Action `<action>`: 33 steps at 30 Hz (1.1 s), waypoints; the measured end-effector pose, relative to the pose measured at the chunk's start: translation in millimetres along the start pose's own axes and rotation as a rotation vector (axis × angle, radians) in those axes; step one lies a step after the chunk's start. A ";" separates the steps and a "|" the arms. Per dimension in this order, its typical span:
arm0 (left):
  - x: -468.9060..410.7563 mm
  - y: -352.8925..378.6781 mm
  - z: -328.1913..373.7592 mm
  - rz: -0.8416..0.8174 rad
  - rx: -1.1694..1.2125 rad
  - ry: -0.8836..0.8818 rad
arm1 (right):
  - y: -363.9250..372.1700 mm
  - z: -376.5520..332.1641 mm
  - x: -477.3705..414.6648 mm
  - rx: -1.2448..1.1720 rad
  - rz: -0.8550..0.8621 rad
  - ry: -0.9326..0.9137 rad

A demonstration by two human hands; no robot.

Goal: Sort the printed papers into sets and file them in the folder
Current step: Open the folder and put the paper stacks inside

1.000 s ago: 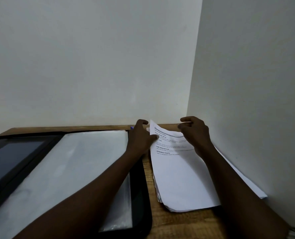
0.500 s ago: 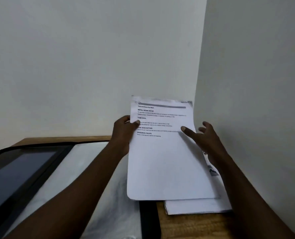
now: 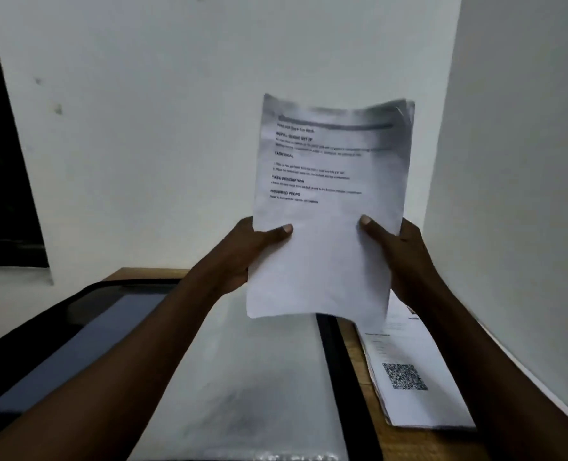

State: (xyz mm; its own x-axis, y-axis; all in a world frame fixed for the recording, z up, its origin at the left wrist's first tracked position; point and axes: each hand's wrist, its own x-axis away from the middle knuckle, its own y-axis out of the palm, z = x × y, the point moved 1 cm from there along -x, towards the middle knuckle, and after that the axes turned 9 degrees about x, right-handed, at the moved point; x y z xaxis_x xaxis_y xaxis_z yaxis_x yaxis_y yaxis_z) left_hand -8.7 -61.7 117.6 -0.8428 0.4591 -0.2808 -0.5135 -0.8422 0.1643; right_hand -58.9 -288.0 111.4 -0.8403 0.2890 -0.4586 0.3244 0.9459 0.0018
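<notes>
white printout point(image 3: 325, 261) (one) pinched in left hand point(image 3: 242, 252), right hand point(image 3: 405, 257), one stack point(image 3: 412, 407), one folder point(image 3: 345, 377)

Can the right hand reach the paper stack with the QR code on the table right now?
Probably yes, once freed. The right hand grips the raised papers, as does the left hand. The stack lies uncovered just below it, beside the folder, so letting go should clear the way.

both arms are bare along their whole visible length: the left forearm point(image 3: 126, 367) and right forearm point(image 3: 482, 367) carry no sleeve. left hand point(image 3: 239, 252) and right hand point(image 3: 409, 257) are ungloved, each thumb ending in a short, trimmed, pale nail.
</notes>
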 end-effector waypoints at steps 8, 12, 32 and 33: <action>13.4 -31.1 -9.6 0.228 -0.137 0.230 | 35.3 6.4 6.1 -0.024 -0.043 -0.066; 16.7 -36.5 -21.6 0.232 -0.128 0.215 | 40.2 17.1 6.8 0.036 -0.037 -0.056; -8.0 -70.9 -44.4 0.634 -0.154 0.162 | 32.3 78.5 16.6 0.370 -0.474 0.296; -8.8 -73.9 -42.2 0.620 -0.163 0.146 | 30.6 75.3 16.6 0.367 -0.499 0.305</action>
State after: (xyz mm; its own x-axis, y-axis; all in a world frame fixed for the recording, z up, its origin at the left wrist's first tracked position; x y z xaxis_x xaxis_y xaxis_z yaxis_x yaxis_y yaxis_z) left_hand 43.4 -15.4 68.1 -0.9382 -0.1582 -0.3079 0.1007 -0.9757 0.1946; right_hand -30.2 -265.4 36.9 -0.9945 -0.0888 -0.0560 -0.0522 0.8809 -0.4704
